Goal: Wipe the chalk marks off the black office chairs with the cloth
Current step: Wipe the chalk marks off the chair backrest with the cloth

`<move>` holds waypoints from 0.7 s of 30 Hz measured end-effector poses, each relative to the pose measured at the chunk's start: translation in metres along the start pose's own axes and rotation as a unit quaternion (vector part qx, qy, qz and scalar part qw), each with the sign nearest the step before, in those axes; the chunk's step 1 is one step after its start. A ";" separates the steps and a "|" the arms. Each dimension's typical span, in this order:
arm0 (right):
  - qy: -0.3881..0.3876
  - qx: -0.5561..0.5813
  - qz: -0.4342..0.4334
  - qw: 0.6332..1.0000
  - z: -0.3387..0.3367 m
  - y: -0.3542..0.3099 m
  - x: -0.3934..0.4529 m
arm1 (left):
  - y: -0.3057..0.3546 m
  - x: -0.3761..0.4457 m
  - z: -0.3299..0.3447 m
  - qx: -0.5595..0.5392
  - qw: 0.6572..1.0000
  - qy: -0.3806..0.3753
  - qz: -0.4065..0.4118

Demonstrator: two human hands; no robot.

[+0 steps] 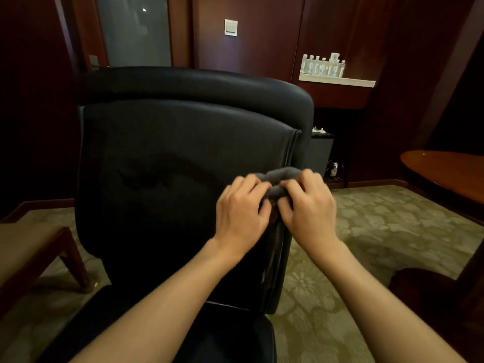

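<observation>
Bunching the grey cloth (281, 179) before the black chair (183, 142), our left hand (242, 208) and right hand (307, 205) grasp it with curled fingers (288, 184) near its right edge.

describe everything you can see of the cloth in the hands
The cloth is dark grey and soft-looking, bunched into a thick roll rather than spread flat. It is held in the air in front of the right edge of the black office chair backrest. The left hand and right hand each pinch it with curled fingers, close together, covering its lower part. Only the humped top and a bit between the hands show, so its full shape cannot be told.
</observation>
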State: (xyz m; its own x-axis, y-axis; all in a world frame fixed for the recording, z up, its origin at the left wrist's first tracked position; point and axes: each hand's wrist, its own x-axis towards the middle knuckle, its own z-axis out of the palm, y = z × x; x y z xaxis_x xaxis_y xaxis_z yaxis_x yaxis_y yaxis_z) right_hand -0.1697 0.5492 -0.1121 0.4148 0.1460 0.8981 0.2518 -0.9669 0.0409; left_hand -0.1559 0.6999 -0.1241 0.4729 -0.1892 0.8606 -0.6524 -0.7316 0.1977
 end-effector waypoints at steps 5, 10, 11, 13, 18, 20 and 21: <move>-0.038 0.001 -0.020 0.999 -0.010 -0.005 -0.027 | 0.002 -0.028 -0.006 -0.029 0.999 -0.033 0.005; -0.003 -0.051 -0.006 0.999 -0.020 0.007 0.048 | 0.010 0.039 -0.011 -0.014 0.999 0.028 -0.018; 0.003 -0.059 -0.003 0.998 -0.019 0.007 0.056 | 0.010 0.050 -0.011 -0.010 0.999 0.032 -0.025; 0.004 -0.076 -0.005 0.997 -0.013 0.006 0.050 | 0.012 0.055 -0.011 -0.003 1.000 0.021 -0.010; 0.007 -0.036 -0.017 0.999 0.000 0.004 -0.032 | -0.002 -0.002 -0.001 0.017 0.996 0.007 0.088; 0.006 -0.023 -0.027 0.999 0.002 0.000 -0.054 | -0.007 -0.022 0.001 0.019 0.994 0.006 0.110; 0.008 -0.019 -0.031 0.999 0.001 -0.001 -0.057 | -0.008 -0.026 0.000 0.019 0.993 0.003 0.114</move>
State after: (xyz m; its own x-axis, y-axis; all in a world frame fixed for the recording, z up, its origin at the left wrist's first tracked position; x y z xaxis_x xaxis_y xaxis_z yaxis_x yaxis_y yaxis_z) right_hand -0.1924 0.5421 -0.1638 0.3860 0.2031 0.8999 0.2436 -0.9633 0.1130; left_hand -0.1627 0.7104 -0.1477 0.3128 -0.3492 0.8833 -0.7185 -0.6952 -0.0203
